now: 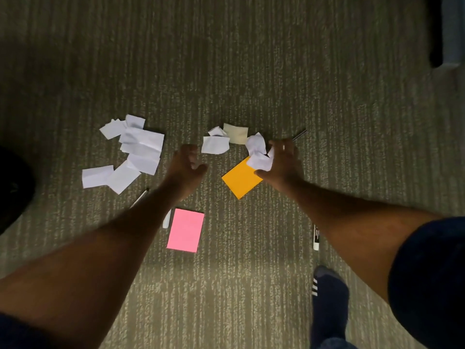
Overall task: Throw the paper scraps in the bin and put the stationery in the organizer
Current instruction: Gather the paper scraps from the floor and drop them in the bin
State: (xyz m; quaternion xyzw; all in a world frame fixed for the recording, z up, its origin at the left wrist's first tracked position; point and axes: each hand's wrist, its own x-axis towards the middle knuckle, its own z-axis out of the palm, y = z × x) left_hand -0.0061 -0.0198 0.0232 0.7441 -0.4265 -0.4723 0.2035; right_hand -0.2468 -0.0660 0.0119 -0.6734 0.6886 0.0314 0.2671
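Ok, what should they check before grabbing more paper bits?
1. Right hand has a firm hold on the crumpled paper: ok.
2. Left hand is free for the white scrap: ok, it holds nothing.
3. Orange pad is not caught up with the crumpled paper: cannot tell, they overlap.
4. A bin is in sight: not ok, none in view.
5. Scrap pile is gathered: not ok, it lies on the carpet.
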